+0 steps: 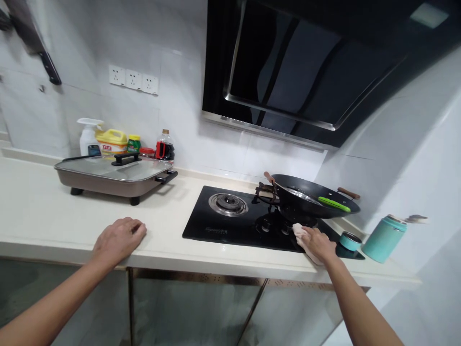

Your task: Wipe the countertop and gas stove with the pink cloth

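My right hand (319, 244) is closed on a pale pink cloth (299, 234), pressed against the front right part of the black glass gas stove (230, 234). Just behind it, a black wok (306, 204) with wooden handles sits on the right burner; a lid-like shiny piece and a bright green-handled utensil (334, 204) lie in it. The stove knobs (266, 226) are to the left of the cloth. My left hand (119, 239) rests on the counter's front edge (162, 247), left of the stove, fingers curled in with nothing visible in them.
An electric pan (97, 185) with a glass lid stands on the left, with bottles (111, 139) behind it. Right of the stove are a turquoise flask (384, 239) and its turquoise cup-like lid (350, 241). A black range hood (288, 72) overhangs; a cleaver (34, 36) hangs upper left.
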`<state>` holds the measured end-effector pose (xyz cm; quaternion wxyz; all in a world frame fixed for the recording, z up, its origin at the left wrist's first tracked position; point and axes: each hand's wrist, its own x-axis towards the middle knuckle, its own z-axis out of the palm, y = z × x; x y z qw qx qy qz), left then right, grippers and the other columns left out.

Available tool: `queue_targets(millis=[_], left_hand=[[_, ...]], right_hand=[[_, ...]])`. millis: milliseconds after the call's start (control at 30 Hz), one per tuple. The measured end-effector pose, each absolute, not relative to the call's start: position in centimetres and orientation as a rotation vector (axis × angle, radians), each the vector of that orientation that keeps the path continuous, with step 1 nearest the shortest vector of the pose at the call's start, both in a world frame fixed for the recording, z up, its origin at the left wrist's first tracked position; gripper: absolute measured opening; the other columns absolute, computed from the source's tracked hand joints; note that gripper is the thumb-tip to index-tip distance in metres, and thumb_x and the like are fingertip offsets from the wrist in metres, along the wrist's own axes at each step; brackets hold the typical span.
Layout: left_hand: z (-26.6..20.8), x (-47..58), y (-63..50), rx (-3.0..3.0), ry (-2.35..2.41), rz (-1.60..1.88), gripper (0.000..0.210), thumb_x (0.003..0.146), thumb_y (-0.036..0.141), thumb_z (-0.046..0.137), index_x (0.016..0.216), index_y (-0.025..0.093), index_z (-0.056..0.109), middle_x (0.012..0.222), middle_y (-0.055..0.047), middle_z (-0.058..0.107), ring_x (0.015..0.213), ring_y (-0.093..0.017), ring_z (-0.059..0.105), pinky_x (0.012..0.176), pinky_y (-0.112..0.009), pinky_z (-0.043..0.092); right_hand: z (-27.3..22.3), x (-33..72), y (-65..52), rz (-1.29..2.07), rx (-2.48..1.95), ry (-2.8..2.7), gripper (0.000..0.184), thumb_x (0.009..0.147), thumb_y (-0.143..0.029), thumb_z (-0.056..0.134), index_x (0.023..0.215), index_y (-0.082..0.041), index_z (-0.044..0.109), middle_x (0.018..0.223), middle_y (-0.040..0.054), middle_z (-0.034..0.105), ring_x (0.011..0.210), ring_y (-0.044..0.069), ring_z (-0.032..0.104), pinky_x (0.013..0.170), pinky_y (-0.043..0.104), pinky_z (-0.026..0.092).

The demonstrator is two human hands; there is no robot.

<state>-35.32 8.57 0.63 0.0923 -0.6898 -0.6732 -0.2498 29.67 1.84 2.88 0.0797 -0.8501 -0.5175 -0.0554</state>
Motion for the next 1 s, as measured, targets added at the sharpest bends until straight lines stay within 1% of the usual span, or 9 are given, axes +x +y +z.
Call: queue_targets(millis=[133, 333, 433, 533, 633, 733, 867, 933, 1000], left_hand=[[0.8, -35.2, 8.4, -2.045, -2.002, -0.750, 0.045, 0.092, 0.044, 0.035, 0.091, 0.021, 0.074, 0.108, -0.011, 0.076, 0.109, -0.031, 0.067, 0.094, -0.042, 0.050], [0.9, -34.8, 8.2, -2.040, -2.002, -0.715, 0.047, 0.095, 0.043, 0.033, 0.094, 0.020, 0.075, 0.108, -0.011, 0.076, 0.107, -0.029, 0.066, 0.092, -0.040, 0.049], [0.8, -34.7, 8.2, -2.037, -1.993, -0.733, 0.043, 0.095, 0.040, 0.037, 0.093, 0.020, 0.075, 0.109, -0.010, 0.075, 0.107, -0.027, 0.065, 0.092, -0.036, 0.047], [0.7, -34.6, 8.1, -2.048, -1.988, -0.764, 0.040, 0.094, 0.039, 0.040, 0.091, 0.020, 0.075, 0.108, -0.010, 0.076, 0.107, -0.028, 0.065, 0.092, -0.036, 0.046], [0.7, -34.6, 8.1, -2.043, -1.973, -0.768, 0.040, 0.094, 0.039, 0.040, 0.089, 0.021, 0.075, 0.103, -0.009, 0.076, 0.106, -0.028, 0.066, 0.091, -0.035, 0.047], [0.6, -34.5, 8.0, -2.020, -1.992, -0.776, 0.042, 0.094, 0.039, 0.038, 0.091, 0.021, 0.076, 0.104, -0.010, 0.076, 0.107, -0.028, 0.066, 0.091, -0.036, 0.048], [0.6, -34.5, 7.9, -1.992, -2.034, -0.846, 0.042, 0.094, 0.041, 0.039, 0.094, 0.022, 0.077, 0.109, -0.010, 0.077, 0.108, -0.029, 0.066, 0.091, -0.038, 0.049], [0.6, -34.5, 7.8, -1.980, -2.048, -0.874, 0.043, 0.093, 0.041, 0.038, 0.092, 0.022, 0.076, 0.107, -0.010, 0.077, 0.107, -0.029, 0.067, 0.091, -0.038, 0.050], [0.7, -34.5, 7.7, -1.971, -2.062, -0.883, 0.043, 0.092, 0.042, 0.038, 0.091, 0.022, 0.076, 0.107, -0.009, 0.077, 0.106, -0.029, 0.067, 0.090, -0.038, 0.050]], right_hand=[[3.4, 28.4, 2.9, -0.127, -2.563, -1.601, 0.051, 0.100, -0.048, 0.039, 0.144, -0.038, 0.062, 0.149, 0.0110, 0.056, 0.134, 0.041, 0.054, 0.106, 0.064, 0.042], [2.7, 25.3, -0.2, -0.215, -2.463, -1.803, 0.047, 0.097, -0.042, 0.044, 0.139, -0.033, 0.065, 0.131, 0.0117, 0.062, 0.125, 0.034, 0.056, 0.102, 0.052, 0.046], [2.4, 24.4, -2.0, -0.141, -2.228, -1.953, 0.045, 0.094, -0.042, 0.049, 0.132, -0.030, 0.069, 0.118, 0.0095, 0.067, 0.115, 0.029, 0.061, 0.101, 0.043, 0.047], [2.9, 24.6, -2.4, 0.109, -1.905, -1.911, 0.043, 0.092, -0.049, 0.048, 0.119, -0.027, 0.073, 0.111, 0.0066, 0.072, 0.106, 0.027, 0.066, 0.098, 0.039, 0.050], [4.2, 24.8, -0.6, 0.210, -1.765, -1.642, 0.047, 0.090, -0.055, 0.047, 0.117, -0.024, 0.071, 0.108, 0.0052, 0.076, 0.100, 0.027, 0.070, 0.091, 0.038, 0.053], [5.5, 24.5, 2.9, 0.081, -1.712, -1.523, 0.056, 0.093, -0.056, 0.042, 0.127, -0.020, 0.066, 0.113, 0.0084, 0.076, 0.099, 0.027, 0.070, 0.087, 0.038, 0.055], [6.0, 23.6, 8.1, -0.033, -1.734, -1.584, 0.064, 0.097, -0.054, 0.034, 0.143, -0.015, 0.057, 0.130, 0.0133, 0.070, 0.116, 0.027, 0.065, 0.097, 0.039, 0.052], [5.8, 23.3, 10.1, -0.064, -1.795, -1.625, 0.063, 0.098, -0.051, 0.033, 0.142, -0.014, 0.058, 0.130, 0.0151, 0.070, 0.120, 0.028, 0.063, 0.100, 0.039, 0.050], [5.6, 23.4, 11.6, -0.087, -1.878, -1.675, 0.059, 0.099, -0.049, 0.033, 0.136, -0.014, 0.063, 0.124, 0.0155, 0.072, 0.117, 0.027, 0.065, 0.100, 0.039, 0.050]])
